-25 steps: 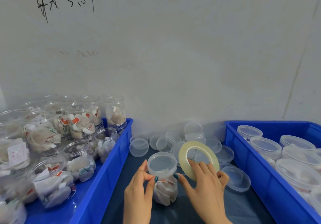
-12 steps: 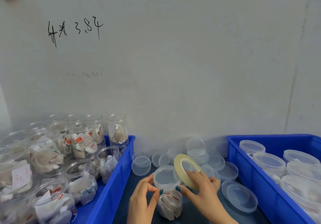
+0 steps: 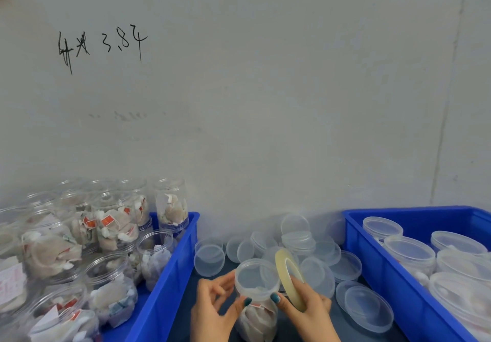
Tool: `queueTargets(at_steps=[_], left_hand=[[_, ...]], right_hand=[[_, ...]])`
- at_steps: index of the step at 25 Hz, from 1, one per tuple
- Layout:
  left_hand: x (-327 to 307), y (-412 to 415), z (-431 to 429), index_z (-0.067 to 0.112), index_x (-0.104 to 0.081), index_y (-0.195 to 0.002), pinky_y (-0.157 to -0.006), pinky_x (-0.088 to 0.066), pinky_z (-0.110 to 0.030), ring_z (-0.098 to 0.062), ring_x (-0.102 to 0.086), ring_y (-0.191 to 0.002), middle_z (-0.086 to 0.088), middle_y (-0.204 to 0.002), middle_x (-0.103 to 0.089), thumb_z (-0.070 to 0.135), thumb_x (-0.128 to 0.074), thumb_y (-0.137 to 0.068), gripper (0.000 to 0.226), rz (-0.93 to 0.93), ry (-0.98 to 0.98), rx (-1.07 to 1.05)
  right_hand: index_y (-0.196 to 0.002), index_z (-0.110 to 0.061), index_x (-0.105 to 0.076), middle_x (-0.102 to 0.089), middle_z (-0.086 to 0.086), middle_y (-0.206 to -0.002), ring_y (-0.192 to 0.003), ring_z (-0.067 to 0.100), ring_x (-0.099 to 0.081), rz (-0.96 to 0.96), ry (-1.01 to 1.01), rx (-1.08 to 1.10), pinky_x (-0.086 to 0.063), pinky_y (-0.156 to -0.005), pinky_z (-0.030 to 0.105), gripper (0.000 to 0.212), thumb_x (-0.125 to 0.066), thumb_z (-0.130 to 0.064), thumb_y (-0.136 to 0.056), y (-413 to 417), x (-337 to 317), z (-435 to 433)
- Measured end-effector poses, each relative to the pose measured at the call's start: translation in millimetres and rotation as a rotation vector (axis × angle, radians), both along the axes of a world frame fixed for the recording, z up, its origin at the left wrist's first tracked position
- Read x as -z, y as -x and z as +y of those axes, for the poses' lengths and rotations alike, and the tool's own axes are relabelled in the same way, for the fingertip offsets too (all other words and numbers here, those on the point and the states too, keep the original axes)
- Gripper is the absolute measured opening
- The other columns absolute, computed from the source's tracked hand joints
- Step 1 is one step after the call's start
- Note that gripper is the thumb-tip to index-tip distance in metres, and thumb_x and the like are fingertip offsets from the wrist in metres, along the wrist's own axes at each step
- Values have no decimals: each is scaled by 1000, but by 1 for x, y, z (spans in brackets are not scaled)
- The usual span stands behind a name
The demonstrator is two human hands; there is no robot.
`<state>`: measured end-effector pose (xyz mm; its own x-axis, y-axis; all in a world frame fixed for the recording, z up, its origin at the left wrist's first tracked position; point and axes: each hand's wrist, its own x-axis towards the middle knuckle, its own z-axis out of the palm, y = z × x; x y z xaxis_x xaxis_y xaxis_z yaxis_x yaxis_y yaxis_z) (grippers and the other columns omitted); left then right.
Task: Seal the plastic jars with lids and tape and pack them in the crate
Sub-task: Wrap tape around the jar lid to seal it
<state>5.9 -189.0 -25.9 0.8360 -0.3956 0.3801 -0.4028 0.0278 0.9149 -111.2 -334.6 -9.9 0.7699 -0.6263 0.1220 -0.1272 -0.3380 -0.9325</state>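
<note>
Clear plastic fills the bottom centre of the frame: a jar [image 3: 256,320] stuffed with pale sachets stands upright on the dark tabletop [image 3: 345,327], its lid [image 3: 256,278] seated on top. The left hand [image 3: 214,312] comes in from the lower edge and pinches the jar at the lid's rim. Its fingers curl on the left side, and its thumb, the nail painted teal, presses just under the lid at the front. The right hand [image 3: 305,312] is wrapped round a thin yellowish tape roll [image 3: 281,267], held on edge just right of the lid, with the thumb against the jar's front. Whether any strip of tape is on the jar cannot be told.

Behind the hands lies a heap of loose lids [image 3: 297,238], some stacked, some leaning. At lower left a blue crate [image 3: 172,275] holds many filled jars [image 3: 111,283], the nearer ones without lids. At lower right a second blue crate [image 3: 377,262] holds capped jars [image 3: 409,254] standing upright. Farthest back rises a grey wall [image 3: 265,102], with black handwriting [image 3: 103,47] at upper left.
</note>
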Motion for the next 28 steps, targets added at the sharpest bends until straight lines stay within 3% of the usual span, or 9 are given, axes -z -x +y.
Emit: queueTargets(at_steps=[2,5,8,11,13,17,20,23,28], left_hand=[[4,-5,0,3,-40,-92,-80,-57,-28,-16,-71,-94,1,-93,-77,-16,-78,-66,49,135,114,19],[5,-11,-6,-1,-51,-89,-74,-56,-24,-28,-68,-100,-2,-85,-77,-16,-68,-77,26,258,195,-8],[7,0,-17,17,-61,-101,-95,-50,-38,-25,-62,-114,-1,-110,-72,7,-64,-92,13,284,175,-6],[13,22,-34,39,-35,-134,-88,-44,-11,15,-51,-111,26,-127,-49,36,-85,-59,91,139,-1,44],[12,33,-41,38,-20,-139,-83,-39,-4,15,-49,-112,27,-126,-42,32,-94,-45,119,48,-37,29],[3,30,-42,24,-40,-136,-89,-35,-8,-13,-48,-119,3,-123,-48,16,-96,-51,102,13,-28,-93],[-8,37,-32,33,-48,-119,-86,-41,-8,5,-50,-104,10,-109,-55,49,-86,-42,88,-236,87,-187],[-16,42,-23,34,-54,-119,-81,-47,-26,-4,-54,-103,13,-112,-57,72,-74,-39,91,-263,66,-227],[-19,42,-16,39,-62,-111,-73,-48,-11,6,-59,-100,16,-105,-68,74,-82,-35,86,-62,59,-40]], right_hand=[[-90,-59,-46,-50,-13,-94,-104,11,-27,-10,-17,-7,-26,-92,22,35,-76,-50,-75,2,-1,2],[-93,-60,-45,-52,-19,-99,-111,12,-27,10,5,-7,-28,-100,25,35,-74,-54,-74,5,-4,-1],[-90,-61,-43,-55,-16,-96,-111,14,-30,19,47,-6,-28,-96,23,33,-73,-55,-77,6,-7,0],[-98,-65,-37,-55,-18,-102,-110,13,-31,4,129,1,-28,-92,21,36,-68,-56,-82,9,-4,3],[-103,-66,-33,-52,-19,-103,-108,11,-32,8,174,-15,-29,-92,22,29,-55,-63,-84,16,-6,2],[-117,-59,-40,-54,-15,-103,-94,7,-34,169,542,1,-26,-90,24,33,-24,-68,-89,26,-7,-12],[-109,-47,-64,-55,-15,-78,-72,5,-39,188,917,158,-30,-77,29,26,-47,-60,-94,27,-8,-19],[-79,-42,-72,-54,-13,-61,-60,0,-35,95,873,267,-29,-69,29,33,-57,-71,-82,31,-15,-22],[-111,-64,-52,-61,-17,-80,-81,-3,-41,231,607,142,-24,-83,22,63,-22,-91,-62,33,-20,-23]])
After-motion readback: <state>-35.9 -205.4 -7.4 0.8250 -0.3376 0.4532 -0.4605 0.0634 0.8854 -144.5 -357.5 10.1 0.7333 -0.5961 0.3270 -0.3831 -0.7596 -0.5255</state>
